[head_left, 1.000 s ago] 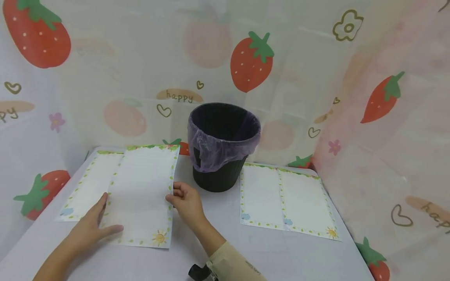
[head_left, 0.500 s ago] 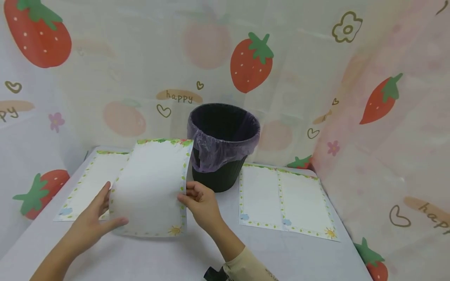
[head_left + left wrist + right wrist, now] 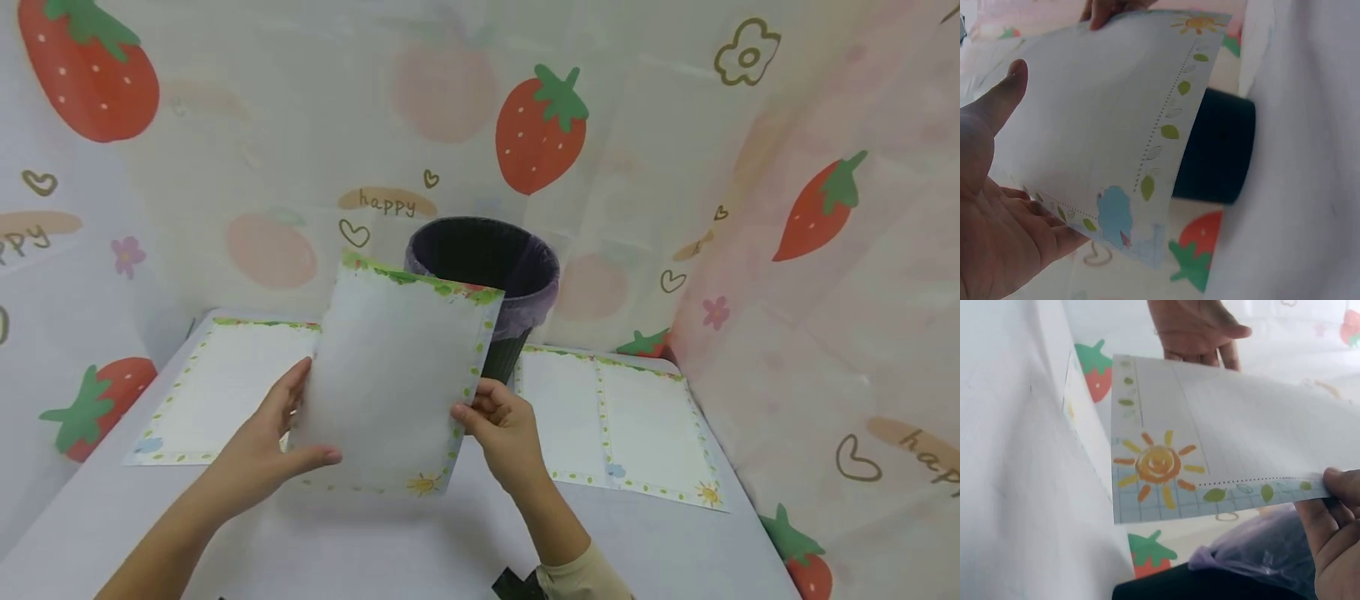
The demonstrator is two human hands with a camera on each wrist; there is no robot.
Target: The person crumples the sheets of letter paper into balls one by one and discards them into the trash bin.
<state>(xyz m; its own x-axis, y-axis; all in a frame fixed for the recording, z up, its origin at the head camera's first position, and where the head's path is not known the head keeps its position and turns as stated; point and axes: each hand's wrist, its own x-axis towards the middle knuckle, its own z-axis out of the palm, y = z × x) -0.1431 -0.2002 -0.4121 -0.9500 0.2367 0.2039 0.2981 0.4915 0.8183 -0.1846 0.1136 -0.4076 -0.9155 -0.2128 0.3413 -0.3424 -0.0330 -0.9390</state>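
Note:
A sheet of decorated letter paper is raised above the table at a tilt, its leafy top edge overlapping the bin in the head view. A sun is printed at one lower corner and a blue shape at the other. My right hand pinches its right edge between thumb and fingers. At the left edge, my left hand has its fingers extended behind the paper. Its thumb stands straight out in front, spread away from the fingers.
One similar sheet lies on the table at left. At right, two more sheets lie side by side, overlapping. Behind the raised paper stands a black bin with a purple liner. Strawberry-printed cloth surrounds the table.
Both hands have moved right and upward with the sheet, lifting it off the left-hand paper and tilting it. It now covers part of the bin, and more of the left sheet shows.

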